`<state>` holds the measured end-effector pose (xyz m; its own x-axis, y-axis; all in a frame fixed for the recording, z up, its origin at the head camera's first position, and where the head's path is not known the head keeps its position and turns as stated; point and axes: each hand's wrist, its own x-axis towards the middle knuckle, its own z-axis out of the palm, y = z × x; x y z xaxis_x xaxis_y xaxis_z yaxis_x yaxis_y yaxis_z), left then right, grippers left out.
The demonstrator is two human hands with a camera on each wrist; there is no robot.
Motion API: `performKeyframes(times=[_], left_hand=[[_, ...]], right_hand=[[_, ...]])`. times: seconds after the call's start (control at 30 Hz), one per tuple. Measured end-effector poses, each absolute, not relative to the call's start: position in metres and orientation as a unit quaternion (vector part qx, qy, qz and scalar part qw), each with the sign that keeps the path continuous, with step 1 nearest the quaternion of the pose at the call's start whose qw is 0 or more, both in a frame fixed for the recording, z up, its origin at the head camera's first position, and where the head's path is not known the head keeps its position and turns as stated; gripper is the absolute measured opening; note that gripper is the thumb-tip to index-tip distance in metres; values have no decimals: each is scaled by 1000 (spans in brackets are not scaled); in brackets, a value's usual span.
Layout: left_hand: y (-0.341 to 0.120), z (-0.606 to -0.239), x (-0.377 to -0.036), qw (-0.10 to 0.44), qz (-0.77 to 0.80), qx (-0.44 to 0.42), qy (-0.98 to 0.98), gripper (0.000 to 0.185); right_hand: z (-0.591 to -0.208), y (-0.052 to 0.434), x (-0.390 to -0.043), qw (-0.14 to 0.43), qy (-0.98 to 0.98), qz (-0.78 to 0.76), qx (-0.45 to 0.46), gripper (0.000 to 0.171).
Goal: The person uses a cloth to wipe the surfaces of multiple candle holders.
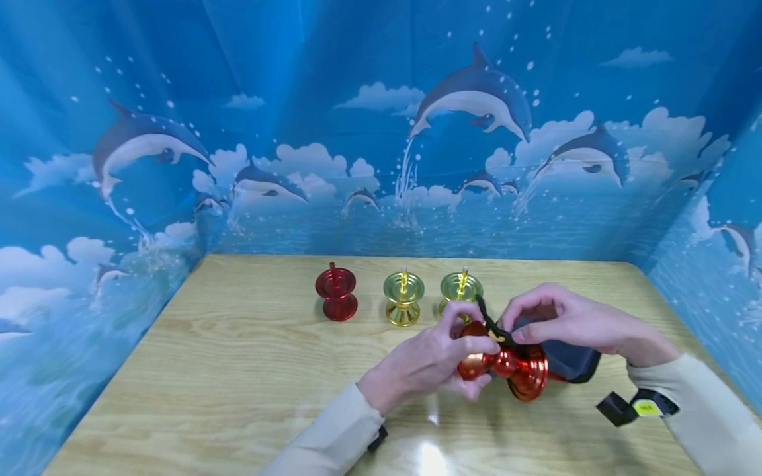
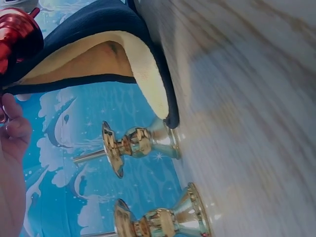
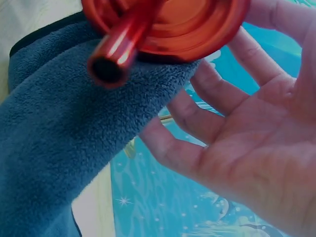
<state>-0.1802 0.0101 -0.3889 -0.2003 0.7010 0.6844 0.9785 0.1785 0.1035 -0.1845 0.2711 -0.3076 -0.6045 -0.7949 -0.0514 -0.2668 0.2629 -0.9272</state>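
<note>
My left hand [image 1: 433, 360] grips a shiny red candle holder [image 1: 506, 365] by its left end, its thumb lying along the stem. The holder is tipped on its side above the table, and its wide dish with the hollow tube [image 3: 113, 61] faces right. A dark blue fuzzy cloth [image 1: 568, 360] with black edging hangs behind and beside it. The thumb and fingers of my right hand [image 1: 568, 324] pinch the cloth's edge close to the red stem. In the left wrist view, the cloth's pale yellow underside [image 2: 150, 79] shows.
Another red candle holder [image 1: 338, 294] and a gold one [image 1: 403, 297] stand upright at the back of the wooden table [image 1: 238, 370]. A second gold holder [image 1: 462, 285] is partly hidden behind my left hand. A blue dolphin-print curtain [image 1: 333, 86] encloses the back and sides.
</note>
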Motion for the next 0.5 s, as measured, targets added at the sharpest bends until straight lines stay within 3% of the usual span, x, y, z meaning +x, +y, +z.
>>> performKeyframes(times=[0.5], left_hand=[[1, -396, -188, 250, -232, -579, -740, 55]], right_hand=[[-312, 254, -189, 291, 771, -459, -331, 11]])
